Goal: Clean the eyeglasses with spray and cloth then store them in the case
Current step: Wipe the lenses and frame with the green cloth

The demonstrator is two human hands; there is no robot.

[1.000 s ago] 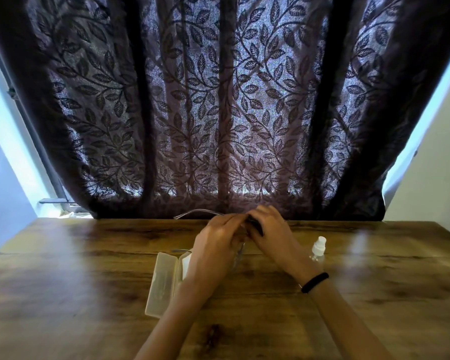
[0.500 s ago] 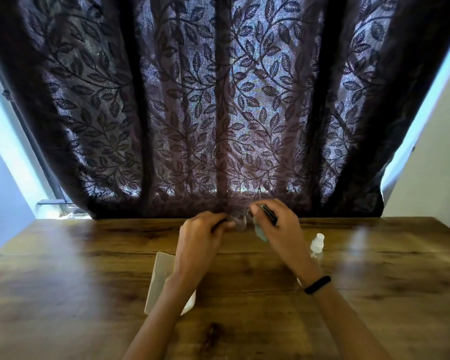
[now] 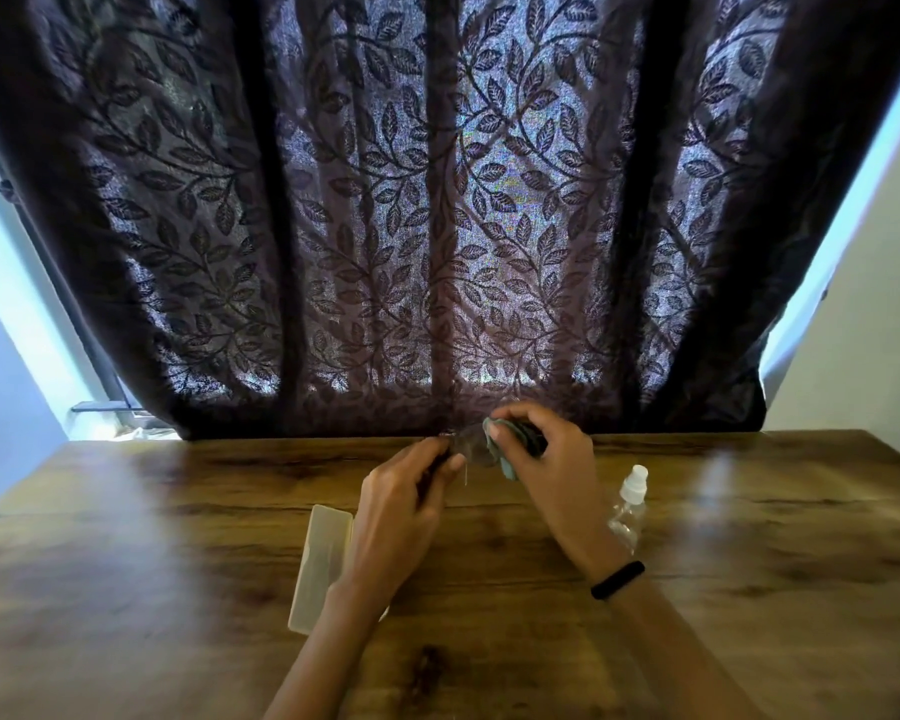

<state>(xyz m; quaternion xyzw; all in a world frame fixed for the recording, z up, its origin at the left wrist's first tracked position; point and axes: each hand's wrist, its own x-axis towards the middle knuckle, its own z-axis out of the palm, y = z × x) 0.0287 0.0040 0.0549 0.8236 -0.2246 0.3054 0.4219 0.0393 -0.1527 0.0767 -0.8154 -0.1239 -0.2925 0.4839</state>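
Note:
Above the far part of the wooden table (image 3: pixel 178 553), my left hand (image 3: pixel 401 511) grips the eyeglasses (image 3: pixel 466 446) by their left side. Its fingers hide most of the frame. My right hand (image 3: pixel 546 459) pinches a teal cloth (image 3: pixel 500 449) around one lens. The pale, translucent case (image 3: pixel 320 563) lies open on the table under my left wrist, which covers part of it. A small clear spray bottle (image 3: pixel 630 506) with a white cap stands on the table just right of my right wrist.
A dark curtain (image 3: pixel 437 226) with a leaf pattern hangs right behind the table's far edge. Bright window strips show at both sides. A white wall (image 3: pixel 874 330) rises at the right. My right wrist wears a black band (image 3: pixel 617 579).
Both hands have risen from near the case towards the table's far edge with the glasses. The cloth now shows in my right hand, wrapped on a lens.

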